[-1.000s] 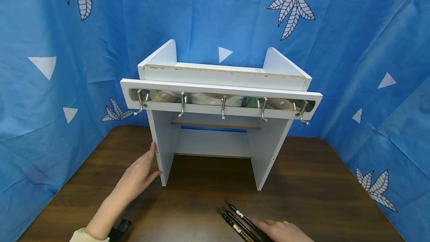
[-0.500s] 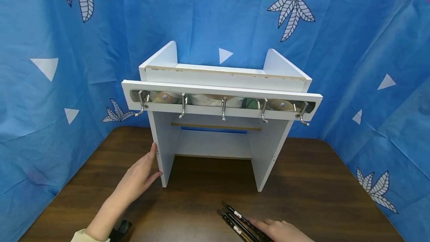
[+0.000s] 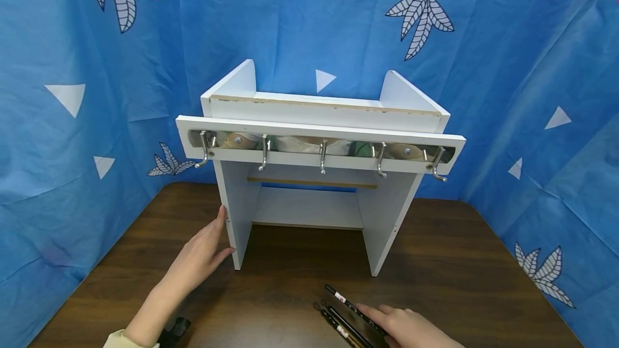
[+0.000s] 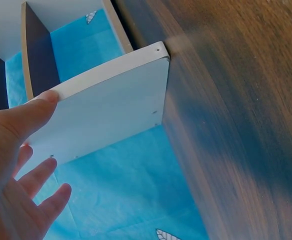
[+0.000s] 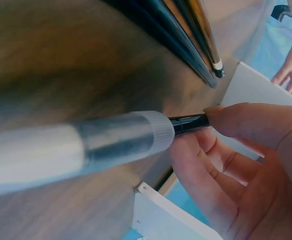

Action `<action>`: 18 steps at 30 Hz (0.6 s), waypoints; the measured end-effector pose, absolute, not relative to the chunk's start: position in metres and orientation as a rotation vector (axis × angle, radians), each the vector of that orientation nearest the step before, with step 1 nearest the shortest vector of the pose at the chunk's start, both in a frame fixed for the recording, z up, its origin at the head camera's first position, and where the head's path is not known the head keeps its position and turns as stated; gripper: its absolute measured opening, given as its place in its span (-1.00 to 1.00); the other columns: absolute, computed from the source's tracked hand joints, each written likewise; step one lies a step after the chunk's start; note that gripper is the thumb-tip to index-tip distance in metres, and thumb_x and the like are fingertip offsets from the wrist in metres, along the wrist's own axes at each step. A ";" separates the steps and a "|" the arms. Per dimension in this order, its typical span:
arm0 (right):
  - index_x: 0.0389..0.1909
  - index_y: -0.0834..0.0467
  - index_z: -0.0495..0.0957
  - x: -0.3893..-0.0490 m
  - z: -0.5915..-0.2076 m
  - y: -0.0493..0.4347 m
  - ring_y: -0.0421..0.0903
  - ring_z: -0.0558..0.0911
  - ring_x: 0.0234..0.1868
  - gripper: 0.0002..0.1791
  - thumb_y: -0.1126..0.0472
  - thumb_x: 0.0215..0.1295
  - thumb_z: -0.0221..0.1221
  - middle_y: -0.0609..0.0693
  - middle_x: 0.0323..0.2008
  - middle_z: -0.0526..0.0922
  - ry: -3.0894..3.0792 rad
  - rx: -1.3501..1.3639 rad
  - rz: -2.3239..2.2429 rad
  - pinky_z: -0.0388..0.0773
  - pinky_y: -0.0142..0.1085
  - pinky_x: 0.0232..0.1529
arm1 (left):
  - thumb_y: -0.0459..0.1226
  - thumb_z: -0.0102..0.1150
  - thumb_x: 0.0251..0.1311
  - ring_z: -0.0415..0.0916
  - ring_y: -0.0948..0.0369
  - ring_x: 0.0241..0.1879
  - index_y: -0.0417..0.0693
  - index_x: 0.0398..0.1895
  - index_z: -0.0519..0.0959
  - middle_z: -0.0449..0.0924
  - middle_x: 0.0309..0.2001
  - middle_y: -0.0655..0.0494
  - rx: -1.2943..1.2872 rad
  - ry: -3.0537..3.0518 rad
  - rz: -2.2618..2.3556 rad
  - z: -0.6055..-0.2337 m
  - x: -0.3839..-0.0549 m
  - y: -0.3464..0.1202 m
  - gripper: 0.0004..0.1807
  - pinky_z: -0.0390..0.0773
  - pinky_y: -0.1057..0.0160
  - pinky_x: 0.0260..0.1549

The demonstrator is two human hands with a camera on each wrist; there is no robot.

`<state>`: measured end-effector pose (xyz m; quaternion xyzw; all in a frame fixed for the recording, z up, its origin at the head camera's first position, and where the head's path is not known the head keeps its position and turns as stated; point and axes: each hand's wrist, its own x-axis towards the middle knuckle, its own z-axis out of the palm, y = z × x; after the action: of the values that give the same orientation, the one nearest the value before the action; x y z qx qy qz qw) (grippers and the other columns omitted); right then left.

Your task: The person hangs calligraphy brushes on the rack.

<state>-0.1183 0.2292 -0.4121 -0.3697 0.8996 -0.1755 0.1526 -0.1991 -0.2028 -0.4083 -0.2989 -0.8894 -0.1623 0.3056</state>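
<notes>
My right hand point(image 3: 411, 327) pinches a black calligraphy brush point(image 3: 355, 307) between thumb and fingers, its thin end tilted up off the table. In the right wrist view, a translucent sleeve point(image 5: 126, 140) covers this brush's pale head. Two more dark brushes point(image 3: 342, 326) lie beside it on the table. My left hand point(image 3: 195, 259) rests against the left side panel point(image 3: 227, 192) of a white shelf unit. In the left wrist view, its thumb point(image 4: 47, 96) touches the panel's front edge, with the other fingers extended and spread along the outer face.
Across the shelf unit's front runs a white rail point(image 3: 300, 127) with several metal hooks point(image 3: 323, 156) sticking out. The dark wooden table point(image 3: 450, 273) carries everything. Blue patterned cloth point(image 3: 309, 15) hangs behind and at both sides. A black strap point(image 3: 174, 331) is by the left wrist.
My right hand has raised one brush; its thin end has come up, away from the two others. The left hand stays at the side panel.
</notes>
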 end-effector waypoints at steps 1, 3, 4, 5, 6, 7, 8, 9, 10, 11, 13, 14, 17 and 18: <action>0.26 0.19 0.34 -0.119 -0.411 0.229 -0.35 0.21 -0.69 -0.34 0.53 0.07 0.17 -0.25 -0.42 0.37 2.586 -1.059 -0.502 0.23 -0.45 -0.70 | -0.46 0.52 -0.28 0.42 -0.14 0.06 -0.17 0.44 -0.36 0.28 0.23 -0.34 -0.791 -2.352 -0.428 -0.408 -0.199 -0.203 0.36 0.45 -0.09 -0.06; 0.27 0.19 0.33 -0.119 -0.408 0.229 -0.34 0.22 -0.67 -0.29 0.58 0.02 0.17 -0.23 -0.40 0.39 2.596 -1.065 -0.510 0.22 -0.43 -0.70 | -0.47 0.52 -0.29 0.42 -0.14 0.06 -0.17 0.44 -0.36 0.28 0.23 -0.35 -0.791 -2.349 -0.429 -0.408 -0.199 -0.203 0.37 0.46 -0.09 -0.07; 0.27 0.19 0.33 -0.119 -0.407 0.228 -0.34 0.23 -0.66 -0.25 0.61 -0.03 0.16 -0.21 -0.39 0.40 2.604 -1.081 -0.515 0.22 -0.42 -0.70 | -0.47 0.51 -0.29 0.42 -0.14 0.06 -0.16 0.44 -0.37 0.28 0.23 -0.35 -0.790 -2.349 -0.427 -0.408 -0.199 -0.202 0.37 0.46 -0.09 -0.07; 0.27 0.19 0.32 -0.120 -0.406 0.228 -0.34 0.23 -0.66 -0.25 0.62 -0.03 0.16 -0.20 -0.38 0.42 2.610 -1.101 -0.522 0.23 -0.43 -0.70 | -0.47 0.51 -0.28 0.43 -0.14 0.06 -0.16 0.44 -0.37 0.27 0.23 -0.35 -0.789 -2.350 -0.424 -0.408 -0.199 -0.202 0.37 0.46 -0.09 -0.07; 0.28 0.19 0.31 -0.120 -0.405 0.228 -0.34 0.23 -0.66 -0.24 0.62 -0.03 0.17 -0.20 -0.39 0.41 2.613 -1.117 -0.532 0.22 -0.43 -0.71 | -0.47 0.51 -0.28 0.43 -0.14 0.06 -0.16 0.44 -0.37 0.27 0.23 -0.35 -0.788 -2.351 -0.422 -0.408 -0.199 -0.202 0.37 0.46 -0.09 -0.07; 0.29 0.19 0.30 -0.121 -0.404 0.228 -0.35 0.23 -0.66 -0.24 0.61 -0.02 0.17 -0.18 -0.36 0.44 2.614 -1.137 -0.548 0.22 -0.44 -0.71 | -0.47 0.51 -0.28 0.42 -0.14 0.06 -0.16 0.44 -0.37 0.27 0.23 -0.35 -0.786 -2.353 -0.422 -0.408 -0.199 -0.202 0.37 0.46 -0.09 -0.07; 0.29 0.20 0.29 -0.121 -0.404 0.227 -0.36 0.24 -0.65 -0.23 0.61 -0.02 0.17 -0.15 -0.34 0.46 2.617 -1.166 -0.568 0.23 -0.45 -0.71 | -0.47 0.51 -0.28 0.42 -0.15 0.06 -0.16 0.44 -0.37 0.27 0.23 -0.35 -0.785 -2.355 -0.422 -0.408 -0.199 -0.202 0.37 0.46 -0.09 -0.07; 0.30 0.21 0.28 -0.122 -0.403 0.227 -0.37 0.24 -0.66 -0.22 0.61 -0.02 0.17 -0.15 -0.34 0.46 2.623 -1.199 -0.581 0.23 -0.47 -0.71 | -0.46 0.51 -0.28 0.42 -0.15 0.06 -0.17 0.44 -0.37 0.27 0.23 -0.35 -0.784 -2.358 -0.421 -0.408 -0.198 -0.202 0.37 0.46 -0.09 -0.07; 0.31 0.22 0.27 -0.122 -0.402 0.226 -0.38 0.23 -0.65 -0.22 0.61 -0.02 0.18 -0.14 -0.35 0.46 2.626 -1.238 -0.598 0.24 -0.49 -0.71 | -0.46 0.51 -0.27 0.42 -0.14 0.06 -0.17 0.44 -0.37 0.27 0.23 -0.35 -0.783 -2.361 -0.422 -0.408 -0.198 -0.202 0.36 0.46 -0.09 -0.06; 0.31 0.22 0.26 -0.123 -0.401 0.225 -0.39 0.24 -0.65 -0.21 0.61 -0.02 0.19 -0.15 -0.36 0.46 2.631 -1.268 -0.613 0.26 -0.51 -0.70 | -0.46 0.51 -0.27 0.42 -0.14 0.07 -0.17 0.44 -0.37 0.26 0.24 -0.35 -0.780 -2.365 -0.423 -0.408 -0.198 -0.202 0.36 0.45 -0.09 -0.06; 0.32 0.24 0.25 -0.123 -0.400 0.222 -0.41 0.24 -0.64 -0.21 0.60 -0.03 0.20 -0.14 -0.36 0.47 2.642 -1.328 -0.639 0.27 -0.54 -0.68 | -0.45 0.51 -0.26 0.41 -0.14 0.07 -0.18 0.44 -0.37 0.26 0.24 -0.35 -0.775 -2.375 -0.426 -0.408 -0.198 -0.202 0.35 0.45 -0.09 -0.05; 0.32 0.25 0.25 -0.124 -0.398 0.221 -0.42 0.23 -0.65 -0.20 0.60 -0.03 0.20 -0.16 -0.39 0.45 2.648 -1.350 -0.649 0.27 -0.55 -0.68 | -0.45 0.51 -0.25 0.41 -0.14 0.08 -0.17 0.44 -0.37 0.26 0.24 -0.34 -0.771 -2.380 -0.429 -0.407 -0.198 -0.202 0.35 0.44 -0.09 -0.05; 0.33 0.24 0.22 -0.124 -0.394 0.217 -0.42 0.22 -0.65 -0.20 0.59 -0.01 0.20 -0.19 -0.42 0.42 2.659 -1.352 -0.671 0.28 -0.55 -0.67 | -0.45 0.51 -0.25 0.41 -0.14 0.08 -0.17 0.44 -0.37 0.26 0.24 -0.35 -0.765 -2.389 -0.435 -0.407 -0.198 -0.202 0.35 0.44 -0.09 -0.04; 0.34 0.23 0.22 -0.124 -0.392 0.216 -0.41 0.22 -0.65 -0.19 0.59 -0.01 0.19 -0.20 -0.42 0.41 2.662 -1.338 -0.677 0.28 -0.54 -0.67 | -0.45 0.51 -0.25 0.41 -0.15 0.08 -0.17 0.44 -0.37 0.26 0.24 -0.35 -0.765 -2.388 -0.435 -0.407 -0.198 -0.202 0.35 0.44 -0.09 -0.04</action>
<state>-0.1241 0.2160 -0.3919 -0.4375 0.8705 -0.2212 0.0430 -0.1982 -0.2024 -0.4071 -0.2875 -0.8968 -0.1633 0.2940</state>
